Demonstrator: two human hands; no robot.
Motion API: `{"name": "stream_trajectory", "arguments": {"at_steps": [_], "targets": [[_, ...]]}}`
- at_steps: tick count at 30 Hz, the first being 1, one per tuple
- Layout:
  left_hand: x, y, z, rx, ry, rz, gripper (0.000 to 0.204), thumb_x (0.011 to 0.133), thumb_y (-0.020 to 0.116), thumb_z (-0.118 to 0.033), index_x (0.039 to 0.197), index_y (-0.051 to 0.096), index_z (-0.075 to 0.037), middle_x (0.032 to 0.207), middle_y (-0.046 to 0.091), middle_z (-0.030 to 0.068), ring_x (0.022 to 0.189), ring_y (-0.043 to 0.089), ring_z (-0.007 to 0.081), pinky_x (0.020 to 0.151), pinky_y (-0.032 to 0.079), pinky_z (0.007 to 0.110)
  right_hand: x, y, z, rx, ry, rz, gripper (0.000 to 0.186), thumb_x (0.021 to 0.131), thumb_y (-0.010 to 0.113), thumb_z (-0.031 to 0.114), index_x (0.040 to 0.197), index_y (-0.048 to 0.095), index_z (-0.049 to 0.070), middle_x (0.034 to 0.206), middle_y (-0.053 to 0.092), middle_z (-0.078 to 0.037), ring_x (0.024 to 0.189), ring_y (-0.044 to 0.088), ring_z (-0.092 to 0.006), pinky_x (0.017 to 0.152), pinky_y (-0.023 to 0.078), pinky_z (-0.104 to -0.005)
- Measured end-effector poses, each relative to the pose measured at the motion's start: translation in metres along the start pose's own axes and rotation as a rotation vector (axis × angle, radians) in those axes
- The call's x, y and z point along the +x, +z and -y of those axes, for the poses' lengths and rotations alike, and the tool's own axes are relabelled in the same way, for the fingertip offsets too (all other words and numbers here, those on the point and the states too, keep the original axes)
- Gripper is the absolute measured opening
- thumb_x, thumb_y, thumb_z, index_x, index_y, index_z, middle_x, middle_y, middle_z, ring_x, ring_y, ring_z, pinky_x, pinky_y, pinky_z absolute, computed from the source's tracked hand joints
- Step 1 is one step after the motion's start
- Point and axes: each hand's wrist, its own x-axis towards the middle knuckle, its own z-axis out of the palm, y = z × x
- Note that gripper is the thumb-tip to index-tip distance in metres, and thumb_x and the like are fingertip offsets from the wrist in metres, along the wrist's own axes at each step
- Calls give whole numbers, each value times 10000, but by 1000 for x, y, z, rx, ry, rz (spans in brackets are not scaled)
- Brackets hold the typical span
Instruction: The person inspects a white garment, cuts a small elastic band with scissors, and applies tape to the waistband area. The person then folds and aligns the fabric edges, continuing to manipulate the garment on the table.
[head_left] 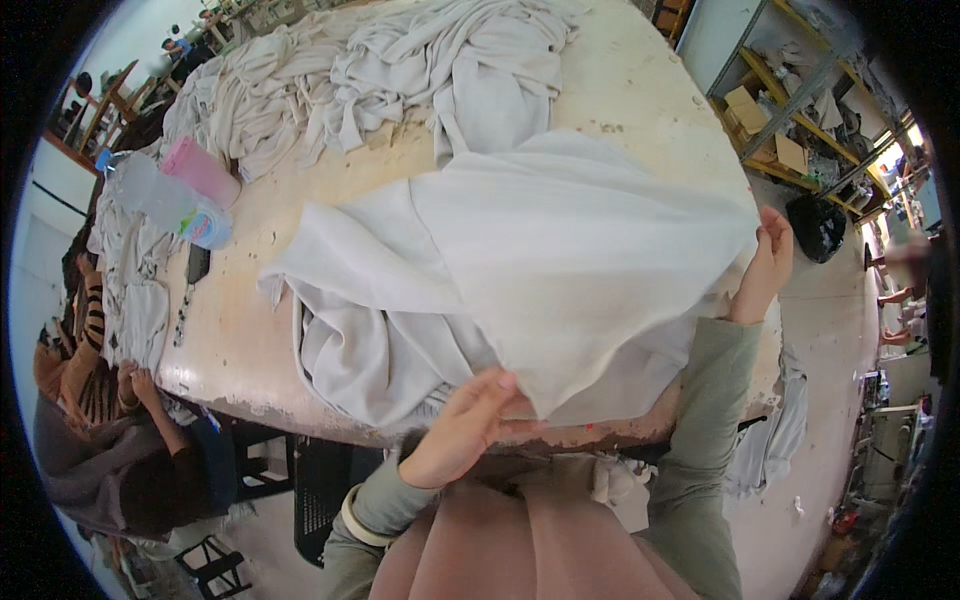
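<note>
A pale grey garment (pixel 590 260) of soft cloth, with a seam running down it, is spread over the near part of the table. My right hand (pixel 768 258) is closed on its right edge, holding that edge up beyond the table's right side. At the near edge, my left hand (pixel 475 420) pinches the cloth close to a hanging corner. Folds of the same cloth bunch up at the left, and the lifted panel hides part of what lies beneath it.
Heaped pale garments (pixel 380 75) cover the far side of the worn table (pixel 660 110). A pink cup (pixel 200 172), a clear bottle (pixel 145 185) and a phone (pixel 198 262) lie at the left. Another person (pixel 120 420) handles cloth there. Shelves (pixel 790 110) stand at the right.
</note>
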Motion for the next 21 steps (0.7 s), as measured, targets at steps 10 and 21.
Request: {"name": "stream_trajectory", "arguments": {"at_steps": [10,21], "targets": [[-23,-21,14,261,49,-37,518,995,443,-212,1418,263,27,1339,449,179,1199,502,262,978,450,368,-121,45,69,135,-200,1023,173,866,607,193,953,593,44,899,592,-91,721,586,-229,690,473,-334],[-21,-29,9,456,83,-199,364,1011,409,-261,1144,528,57,937,625,104,849,639,159,762,533,270,-185,38,93,-102,-513,1204,235,708,636,78,918,534,55,882,553,-94,770,571,-283,653,466,-379]]}}
